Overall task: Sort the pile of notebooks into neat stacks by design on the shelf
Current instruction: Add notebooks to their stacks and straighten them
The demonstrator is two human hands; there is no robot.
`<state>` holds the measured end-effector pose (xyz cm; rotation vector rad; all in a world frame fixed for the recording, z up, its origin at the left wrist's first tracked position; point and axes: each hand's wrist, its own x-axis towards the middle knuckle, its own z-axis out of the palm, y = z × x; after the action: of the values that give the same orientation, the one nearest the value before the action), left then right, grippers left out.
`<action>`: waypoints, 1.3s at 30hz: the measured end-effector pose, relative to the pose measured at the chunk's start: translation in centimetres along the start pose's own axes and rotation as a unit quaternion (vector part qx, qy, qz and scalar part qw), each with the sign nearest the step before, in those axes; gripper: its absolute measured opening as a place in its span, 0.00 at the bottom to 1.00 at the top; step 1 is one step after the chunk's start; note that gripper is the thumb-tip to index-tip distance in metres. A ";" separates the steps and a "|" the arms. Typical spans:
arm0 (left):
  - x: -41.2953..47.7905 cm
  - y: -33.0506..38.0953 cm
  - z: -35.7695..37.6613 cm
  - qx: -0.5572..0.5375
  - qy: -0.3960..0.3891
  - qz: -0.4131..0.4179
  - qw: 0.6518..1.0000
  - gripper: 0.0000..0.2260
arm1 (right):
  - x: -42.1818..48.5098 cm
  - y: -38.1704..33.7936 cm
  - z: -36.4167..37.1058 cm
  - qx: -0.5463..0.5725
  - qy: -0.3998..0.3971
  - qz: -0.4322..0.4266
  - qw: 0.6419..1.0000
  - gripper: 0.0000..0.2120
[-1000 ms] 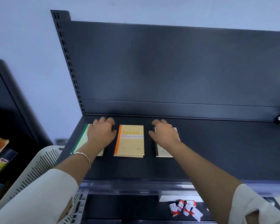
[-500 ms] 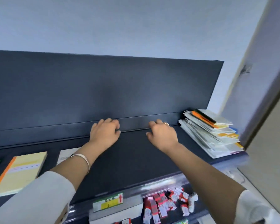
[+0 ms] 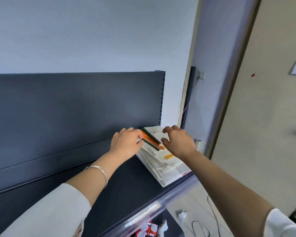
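- Pile of notebooks (image 3: 162,161) sits at the 3 o'clock end of the shelf (image 3: 126,183). It is fanned and untidy, and its lower covers splay out toward the front rail.
- Designs are mixed. A dark-spined notebook (image 3: 155,134) lies on top with an orange-edged notebook (image 3: 148,139) just under it, and pale covers sit below.
- Left hand (image 3: 126,144) is at the pile's 9 o'clock side. Its grip is closed: fingers and thumb curl onto the spine edges of those top two books.
- Right hand (image 3: 178,142) is over the pile's 3 o'clock side. Its grip is open, with fingers spread and bent above the top cover. I cannot tell whether they touch it.
- Progress, as a judgement: no sorted stack shows in this view and the pile is thick, so most of the sorting looks undone. The step in hand seems to be lifting the next book or two off the top.
- Left to do: separate by cover, carry toward 9 o'clock and square each stack.
- Around: the dark back panel (image 3: 75,108) is at 12 o'clock behind the pile. Small red-and-white boxes (image 3: 147,230) sit on a lower level at 6 o'clock. A cable (image 3: 210,211) lies on the floor at 5 o'clock.
- In the way: the pile is hard against the back panel and the shelf's end, which leaves little room for fingers at its far corner. A loose lower cover could slide off the front edge.
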<state>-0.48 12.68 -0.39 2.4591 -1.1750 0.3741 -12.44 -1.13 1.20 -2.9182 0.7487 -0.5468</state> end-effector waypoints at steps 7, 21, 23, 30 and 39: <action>7.2 0.6 4.7 -0.047 -0.027 -0.018 0.998 0.08 | 6.1 4.9 2.2 0.008 -0.077 0.048 0.996 0.20; 11.6 -1.3 8.8 -0.076 -0.054 -0.115 0.989 0.07 | 14.5 9.1 6.9 0.158 -0.283 0.096 0.941 0.33; 11.5 -0.8 9.0 -0.086 -0.054 -0.137 0.985 0.06 | 15.3 10.5 7.3 0.227 -0.278 0.130 0.924 0.32; 10.4 1.3 9.1 -0.118 -0.028 -0.210 0.970 0.03 | 16.5 14.2 8.1 0.392 -0.193 0.223 0.871 0.18; 9.9 6.1 6.8 -0.412 0.012 -0.322 0.852 0.19 | 16.2 11.2 6.0 0.603 -0.161 0.132 0.770 0.08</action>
<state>1.27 -0.68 -1.07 1.8761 -0.2987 -0.2585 -2.09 -18.76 -0.98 -1.5932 0.4506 -0.2848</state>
